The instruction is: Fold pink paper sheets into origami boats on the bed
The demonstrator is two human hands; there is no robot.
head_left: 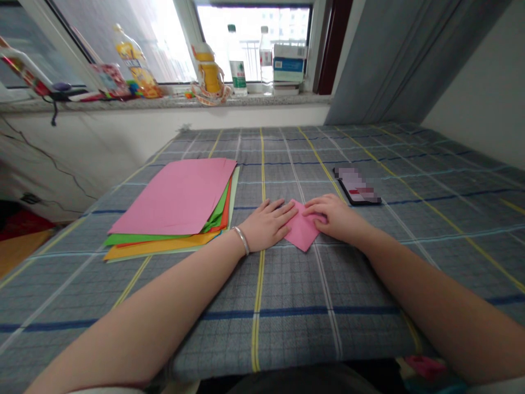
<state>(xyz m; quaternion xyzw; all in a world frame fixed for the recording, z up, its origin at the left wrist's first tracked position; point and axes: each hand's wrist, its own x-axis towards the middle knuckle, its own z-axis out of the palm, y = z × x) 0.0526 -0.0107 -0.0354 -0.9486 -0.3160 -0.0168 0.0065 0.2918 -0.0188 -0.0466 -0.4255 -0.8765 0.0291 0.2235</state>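
forearms (pixel 164 312), pink paper (pixel 303 233), corner and long axis toward camera, left hand (pixel 266 225) flat, right hand (pixel 334 217) half-open, both touching it

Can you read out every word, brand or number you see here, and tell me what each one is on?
No text can be read with certainty.
Yellow-labelled bottle: large lettering, too blurred.
Green-labelled bottle: pale marks, too small.
Clear bottle with the red-and-white label: too small.
Blue-and-white box: fine print, unreadable.
Phone: screen pixelated.
Folded pink paper and paper stack: no writing visible.
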